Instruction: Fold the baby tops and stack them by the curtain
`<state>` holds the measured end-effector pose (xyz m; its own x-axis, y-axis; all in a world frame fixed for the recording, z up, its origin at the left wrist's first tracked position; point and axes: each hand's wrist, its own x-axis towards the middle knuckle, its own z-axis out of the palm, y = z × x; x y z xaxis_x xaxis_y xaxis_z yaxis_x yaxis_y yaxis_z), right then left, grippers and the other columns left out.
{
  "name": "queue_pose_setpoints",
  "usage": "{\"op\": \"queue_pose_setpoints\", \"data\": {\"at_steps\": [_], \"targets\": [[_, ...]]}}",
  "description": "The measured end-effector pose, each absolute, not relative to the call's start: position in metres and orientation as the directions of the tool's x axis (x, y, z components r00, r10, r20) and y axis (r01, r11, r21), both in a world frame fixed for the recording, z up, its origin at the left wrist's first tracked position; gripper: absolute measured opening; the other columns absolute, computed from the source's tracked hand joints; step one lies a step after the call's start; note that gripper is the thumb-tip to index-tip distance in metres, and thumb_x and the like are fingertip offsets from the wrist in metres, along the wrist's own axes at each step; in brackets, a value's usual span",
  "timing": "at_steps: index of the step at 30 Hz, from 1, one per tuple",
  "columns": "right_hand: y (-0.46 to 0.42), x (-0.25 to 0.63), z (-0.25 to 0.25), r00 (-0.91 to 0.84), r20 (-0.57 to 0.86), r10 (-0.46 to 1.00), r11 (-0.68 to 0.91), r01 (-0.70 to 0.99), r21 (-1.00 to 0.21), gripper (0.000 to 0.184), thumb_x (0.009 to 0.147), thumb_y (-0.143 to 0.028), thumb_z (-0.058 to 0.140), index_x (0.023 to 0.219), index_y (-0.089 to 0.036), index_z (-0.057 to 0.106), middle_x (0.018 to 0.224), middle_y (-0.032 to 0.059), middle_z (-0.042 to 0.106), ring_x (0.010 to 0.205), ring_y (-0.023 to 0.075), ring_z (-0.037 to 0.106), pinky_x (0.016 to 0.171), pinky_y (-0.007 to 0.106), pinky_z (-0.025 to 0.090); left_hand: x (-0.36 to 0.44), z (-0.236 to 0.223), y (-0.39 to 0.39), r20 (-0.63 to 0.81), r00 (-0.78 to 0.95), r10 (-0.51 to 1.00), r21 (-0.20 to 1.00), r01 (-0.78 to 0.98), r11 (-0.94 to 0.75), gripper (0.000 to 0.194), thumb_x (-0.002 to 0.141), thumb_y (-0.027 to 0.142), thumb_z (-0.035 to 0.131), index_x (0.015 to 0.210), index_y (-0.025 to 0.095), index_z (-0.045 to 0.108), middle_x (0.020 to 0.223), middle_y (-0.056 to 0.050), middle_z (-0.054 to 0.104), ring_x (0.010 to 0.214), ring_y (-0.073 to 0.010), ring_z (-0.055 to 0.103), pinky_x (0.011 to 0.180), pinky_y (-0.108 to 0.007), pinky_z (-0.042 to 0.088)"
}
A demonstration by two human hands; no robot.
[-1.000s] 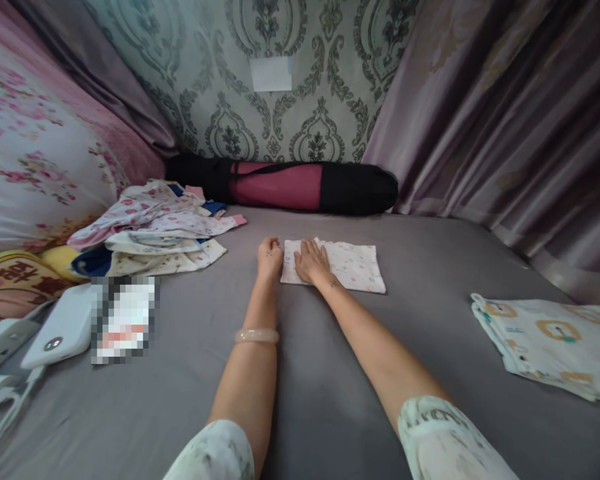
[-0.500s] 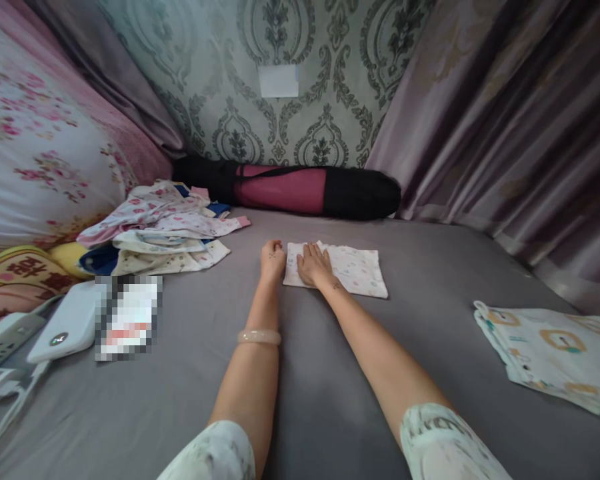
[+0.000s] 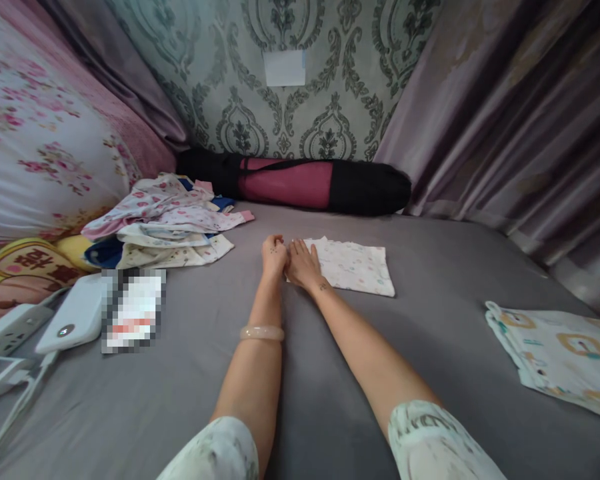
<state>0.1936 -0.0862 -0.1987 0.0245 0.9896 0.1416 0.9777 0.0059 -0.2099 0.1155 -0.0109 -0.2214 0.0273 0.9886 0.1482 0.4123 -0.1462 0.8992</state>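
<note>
A white piece of folded cloth (image 3: 357,267) with small pastel prints lies flat on the grey bed sheet (image 3: 325,373). My right hand (image 3: 303,265) rests palm down across its left end, fingers stretched out and nothing gripped. Close against that end is my left hand (image 3: 274,255), its fingers curled in. Whether they pinch anything is hidden from me. A pale bangle (image 3: 262,333) circles my left forearm.
At the left is a heap of baby clothes (image 3: 165,213). Nearer stand a white power bank (image 3: 77,313), a cable and a power strip (image 3: 10,330). Another folded printed cloth (image 3: 565,353) lies at the right. A black and maroon long bag (image 3: 290,183) lies along the wall.
My right hand has slid left over the cloth to its left end, now touching or nearly touching my left hand. The left hand stays curled beside the cloth. The view has shifted slightly.
</note>
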Motion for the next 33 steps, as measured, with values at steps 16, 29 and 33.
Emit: {"op": "queue_pose_setpoints", "data": {"at_steps": [16, 29, 33], "targets": [[-0.101, 0.231, -0.183, 0.064, 0.076, 0.995, -0.031, 0.929, -0.369, 0.057, 0.100, -0.035, 0.018, 0.149, -0.008, 0.028, 0.157, 0.0126, 0.022, 0.146, 0.0229, 0.015, 0.117, 0.048, 0.009, 0.135, -0.200, -0.033, 0.268, 0.065, 0.961, 0.853, 0.449, -0.268, 0.037, 0.083, 0.011, 0.037, 0.111, 0.015, 0.062, 0.106, -0.013, 0.069, 0.103, -0.0220, 0.064, 0.094, -0.039, 0.048], [-0.139, 0.284, -0.199, 0.145, 0.158, 0.977, -0.111, 0.972, -0.206, 0.053, 0.098, -0.031, 0.025, 0.146, -0.012, 0.036, 0.155, 0.0107, 0.029, 0.144, 0.0237, 0.021, 0.116, 0.051, 0.009, 0.171, -0.200, -0.082, 0.220, 0.568, 0.793, 0.332, 0.721, -0.608, 0.043, 0.096, 0.020, 0.033, 0.136, 0.014, 0.047, 0.146, -0.017, 0.044, 0.140, -0.0278, 0.032, 0.114, -0.052, 0.021], [-0.139, 0.284, -0.205, 0.147, 0.207, 0.967, -0.104, 0.973, -0.205, 0.052, 0.098, -0.031, 0.026, 0.145, -0.013, 0.038, 0.155, 0.0100, 0.031, 0.143, 0.0231, 0.022, 0.115, 0.050, 0.010, 0.172, -0.207, -0.083, 0.151, 0.578, 0.802, 0.295, 0.748, -0.595, 0.044, 0.097, 0.025, 0.031, 0.139, 0.015, 0.044, 0.151, -0.015, 0.038, 0.142, -0.0276, 0.028, 0.115, -0.051, 0.018]]}}
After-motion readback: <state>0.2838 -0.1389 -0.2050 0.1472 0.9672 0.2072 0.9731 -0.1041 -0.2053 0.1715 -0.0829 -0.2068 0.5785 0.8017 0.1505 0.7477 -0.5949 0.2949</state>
